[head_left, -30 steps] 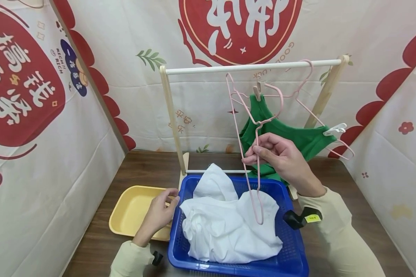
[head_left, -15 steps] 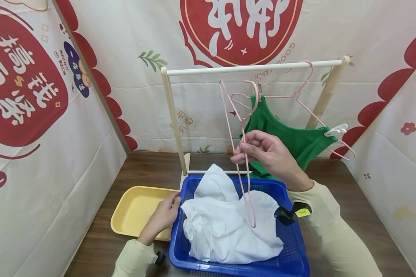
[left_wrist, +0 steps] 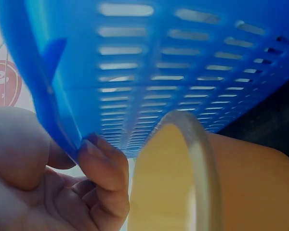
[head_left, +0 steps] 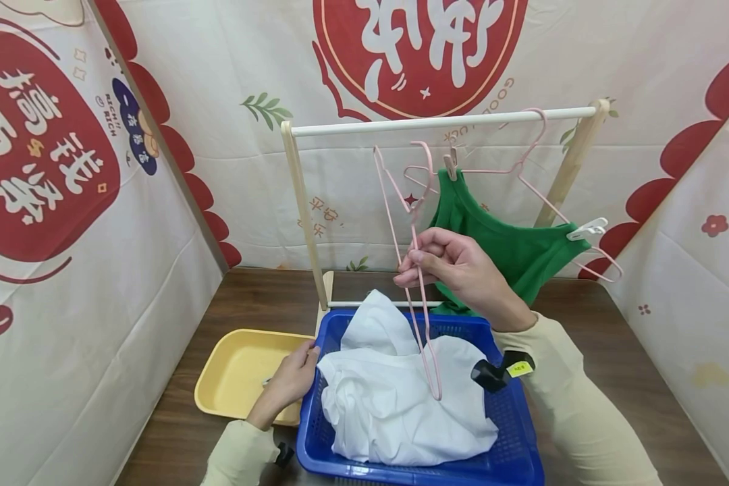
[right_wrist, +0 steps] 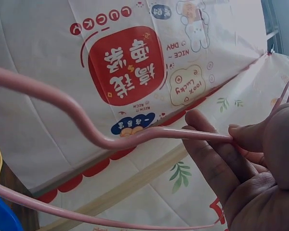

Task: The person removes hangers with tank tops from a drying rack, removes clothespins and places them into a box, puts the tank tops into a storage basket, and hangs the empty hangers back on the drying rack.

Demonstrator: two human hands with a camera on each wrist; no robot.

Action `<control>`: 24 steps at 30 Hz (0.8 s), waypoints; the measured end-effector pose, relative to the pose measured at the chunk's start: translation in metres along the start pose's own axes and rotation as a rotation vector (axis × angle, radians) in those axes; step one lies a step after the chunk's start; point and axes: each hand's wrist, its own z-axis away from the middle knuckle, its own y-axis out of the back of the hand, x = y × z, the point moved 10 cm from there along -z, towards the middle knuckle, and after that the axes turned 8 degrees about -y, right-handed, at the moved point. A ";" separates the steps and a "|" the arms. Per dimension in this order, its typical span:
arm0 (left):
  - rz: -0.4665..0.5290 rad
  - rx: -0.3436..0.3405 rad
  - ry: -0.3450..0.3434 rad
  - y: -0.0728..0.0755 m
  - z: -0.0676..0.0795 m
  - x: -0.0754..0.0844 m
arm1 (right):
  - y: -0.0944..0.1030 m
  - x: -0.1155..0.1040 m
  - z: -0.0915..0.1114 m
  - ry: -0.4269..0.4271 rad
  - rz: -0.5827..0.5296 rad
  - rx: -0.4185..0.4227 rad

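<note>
My right hand (head_left: 462, 273) pinches a pink clothes hanger (right_wrist: 192, 135) between thumb and fingers, its wire turned nearly edge-on above the basket. The hanger's lower end overlaps the crumpled white cloth (head_left: 401, 418) in the head view. With thumb and fingers, my left hand (head_left: 293, 374) grips the left rim of the blue plastic basket (left_wrist: 82, 101), where the cloth lies. Behind the right hand, a green garment (head_left: 492, 233) hangs on another pink hanger (head_left: 534, 185), held by a beige clothespin (head_left: 451, 165) and a white one (head_left: 588, 229).
A yellow tray (head_left: 231, 374) stands at the basket's left, partly behind my left hand. The rack's white bar (head_left: 395, 125) runs across the back between wooden posts. Printed cloth walls (head_left: 249, 202) enclose the brown table (head_left: 243, 290).
My right hand has moved left with the hanger. My left hand, loosely raised beside the basket at first, has come down onto its rim and grips it.
</note>
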 end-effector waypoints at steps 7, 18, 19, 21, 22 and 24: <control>0.014 -0.023 0.009 -0.003 -0.002 -0.004 | -0.002 0.001 -0.005 -0.010 0.009 -0.001; 0.033 -0.044 0.052 -0.011 -0.002 -0.006 | -0.009 0.003 -0.017 -0.027 -0.058 -0.047; 0.028 -0.043 0.052 -0.011 -0.002 -0.006 | -0.009 0.002 -0.019 -0.022 -0.059 -0.049; 0.028 -0.041 0.062 -0.011 -0.002 -0.007 | -0.009 0.002 -0.023 -0.013 -0.060 -0.049; 0.023 -0.039 0.058 -0.011 -0.002 -0.006 | -0.009 0.002 -0.024 -0.009 -0.058 -0.047; 0.025 -0.039 0.063 -0.011 -0.002 -0.007 | -0.009 0.002 -0.027 -0.008 -0.065 -0.047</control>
